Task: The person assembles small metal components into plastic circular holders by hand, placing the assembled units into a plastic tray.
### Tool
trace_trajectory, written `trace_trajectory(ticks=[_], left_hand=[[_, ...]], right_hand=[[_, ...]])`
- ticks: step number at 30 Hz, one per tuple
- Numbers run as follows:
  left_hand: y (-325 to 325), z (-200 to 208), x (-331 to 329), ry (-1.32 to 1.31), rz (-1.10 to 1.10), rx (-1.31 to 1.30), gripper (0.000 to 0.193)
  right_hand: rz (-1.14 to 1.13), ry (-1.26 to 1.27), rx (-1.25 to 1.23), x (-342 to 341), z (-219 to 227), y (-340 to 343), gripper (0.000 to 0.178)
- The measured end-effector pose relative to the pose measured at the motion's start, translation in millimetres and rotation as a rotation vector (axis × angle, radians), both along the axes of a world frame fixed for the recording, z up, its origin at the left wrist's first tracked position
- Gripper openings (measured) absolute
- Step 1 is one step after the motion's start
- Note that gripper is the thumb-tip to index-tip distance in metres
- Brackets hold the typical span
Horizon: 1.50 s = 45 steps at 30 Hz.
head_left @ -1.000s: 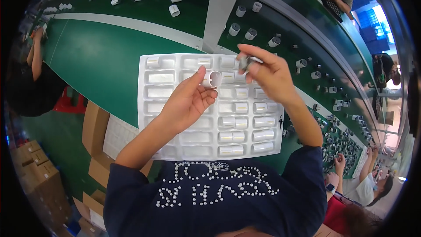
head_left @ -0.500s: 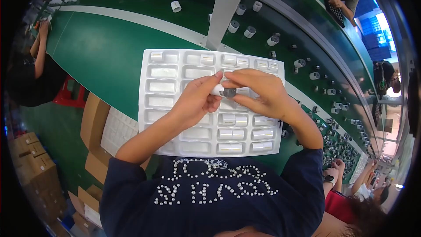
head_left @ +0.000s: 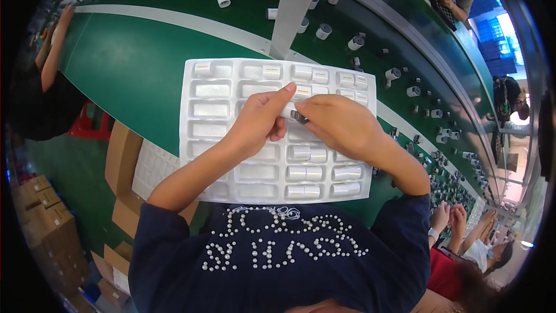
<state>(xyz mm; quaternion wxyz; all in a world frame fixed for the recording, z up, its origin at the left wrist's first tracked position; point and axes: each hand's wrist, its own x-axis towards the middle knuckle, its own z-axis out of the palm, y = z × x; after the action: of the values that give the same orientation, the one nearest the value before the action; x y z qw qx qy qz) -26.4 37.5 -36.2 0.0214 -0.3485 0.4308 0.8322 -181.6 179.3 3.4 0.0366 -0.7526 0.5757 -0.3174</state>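
Holds a white cylinder point(head_left: 286, 112) over the middle of the tray point(head_left: 209, 130), with the left hand point(head_left: 253, 123) closed round it, thumb uppermost. Pinches a dark piece point(head_left: 299, 117) at the cylinder's right end with the right hand point(head_left: 343, 123), fingers drawn together there. As for handling the cylinder, seems light, stiff and smooth, perhaps a little slippery; best taken round the wall, away from the right end, with only a modest squeeze. Might scuff or crack if dropped. Lower down, in the tray, shows other cylinders point(head_left: 304, 191), mostly paired in the right columns, single in the top row at left. Farther out, shows the green desk point(head_left: 133, 46), loose cylinders point(head_left: 223, 0) beyond, a box point(head_left: 119, 162) at lower left and a co-worker's arm point(head_left: 56, 46) at far left.
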Motion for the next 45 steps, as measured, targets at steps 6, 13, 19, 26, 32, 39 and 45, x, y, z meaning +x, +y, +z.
trace_trajectory(ticks=[6,13,19,26,32,39,45], left_hand=[[2.9,-0.5,-5.6,-0.070,-0.053,0.070,0.046],[4.2,-15.0,0.9,0.174,-0.362,-0.736,0.044],[-7.2,-15.7,-7.6,0.060,-0.388,-0.226,0.032],[-31.8,-19.1,-5.5,0.144,-0.292,-1.803,0.044],[-46.2,-32.6,-8.9,0.165,-0.349,-1.491,0.036],[-45.1,-38.9,-16.1,0.173,-0.366,-1.597,0.034],[-39.9,-35.9,-14.5,0.187,-0.341,-1.781,0.034]], right_hand=[[-0.034,-0.322,0.222,-8.7,-3.1,-1.6,0.042],[-0.076,-0.410,0.199,-5.4,-18.4,2.3,0.046],[-0.001,-0.331,0.020,-9.8,-28.5,-0.5,0.038],[-0.782,-0.231,0.211,-149.0,-76.0,7.9,0.034],[-0.839,-0.002,0.186,-150.1,-78.9,2.2,0.025],[-0.872,0.248,0.613,-118.7,-86.4,-36.6,0.034],[-0.759,-0.511,0.272,-124.0,-68.9,-29.2,0.033]])
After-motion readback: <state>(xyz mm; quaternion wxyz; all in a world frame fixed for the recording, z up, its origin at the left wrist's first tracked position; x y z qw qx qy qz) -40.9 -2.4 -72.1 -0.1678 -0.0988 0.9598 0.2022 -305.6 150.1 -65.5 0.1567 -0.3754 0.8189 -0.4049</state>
